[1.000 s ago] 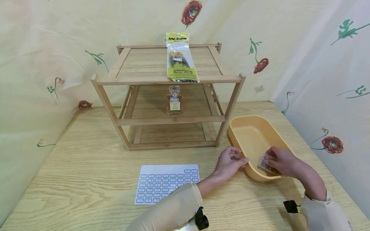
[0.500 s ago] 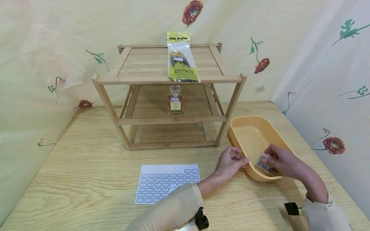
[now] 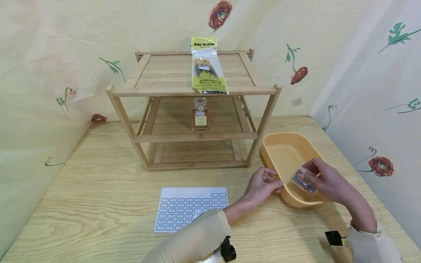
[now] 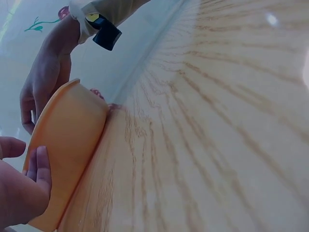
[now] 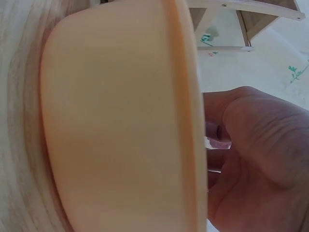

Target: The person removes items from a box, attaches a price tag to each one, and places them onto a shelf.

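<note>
My right hand [image 3: 332, 180] pinches a small clear packet [image 3: 304, 179] of dark and greyish bits, its exact kind too small to tell. The packet is tilted inside the front end of a yellow-orange plastic tub [image 3: 284, 146]. My left hand [image 3: 260, 186] holds the tub's near left rim; in the left wrist view its fingertips [image 4: 42, 164] lie against the outer wall. The tub wall hides much of my right hand [image 5: 260, 154] in the right wrist view, and only a sliver of packet shows between the fingers.
A three-tier wooden rack [image 3: 194, 138] stands left of the tub. A pack of artist brushes [image 3: 208, 73] lies on its top tier, and a perfume bottle [image 3: 200, 117] stands on the middle one. A white sheet with printed numbered boxes [image 3: 187, 208] lies in front.
My right hand has lifted the packet slightly off the tub's bottom and turned it, so more of its face shows. My left hand stays at the rim.
</note>
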Action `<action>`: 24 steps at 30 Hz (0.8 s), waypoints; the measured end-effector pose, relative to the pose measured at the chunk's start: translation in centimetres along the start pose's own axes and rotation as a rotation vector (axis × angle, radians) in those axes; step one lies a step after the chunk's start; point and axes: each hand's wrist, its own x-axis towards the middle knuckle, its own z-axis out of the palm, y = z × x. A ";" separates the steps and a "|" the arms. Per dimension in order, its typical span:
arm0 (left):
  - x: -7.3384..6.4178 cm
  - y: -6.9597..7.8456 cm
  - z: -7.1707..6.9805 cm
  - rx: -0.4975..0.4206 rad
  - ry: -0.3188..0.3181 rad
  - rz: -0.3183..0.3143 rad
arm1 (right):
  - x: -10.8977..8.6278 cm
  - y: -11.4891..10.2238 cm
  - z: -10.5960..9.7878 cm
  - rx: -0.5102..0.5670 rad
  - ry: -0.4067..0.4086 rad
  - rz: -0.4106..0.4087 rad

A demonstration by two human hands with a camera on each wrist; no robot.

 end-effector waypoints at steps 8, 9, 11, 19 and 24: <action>-0.3 0.5 -1.0 0.029 -0.097 0.000 | 0.2 -0.3 -0.5 -0.022 0.088 -0.055; -0.3 0.6 -1.2 0.033 -0.106 0.003 | 0.2 -0.4 -0.6 -0.024 0.091 -0.057; -0.3 1.0 -1.5 0.041 -0.117 0.012 | 0.2 -0.5 -0.6 -0.027 0.101 -0.065; -0.7 2.8 -3.2 0.115 -0.138 0.097 | 0.4 -1.7 -1.0 0.010 0.139 -0.105; -1.0 3.8 -4.5 0.156 -0.142 0.123 | 0.5 -2.7 -0.8 0.015 0.167 -0.146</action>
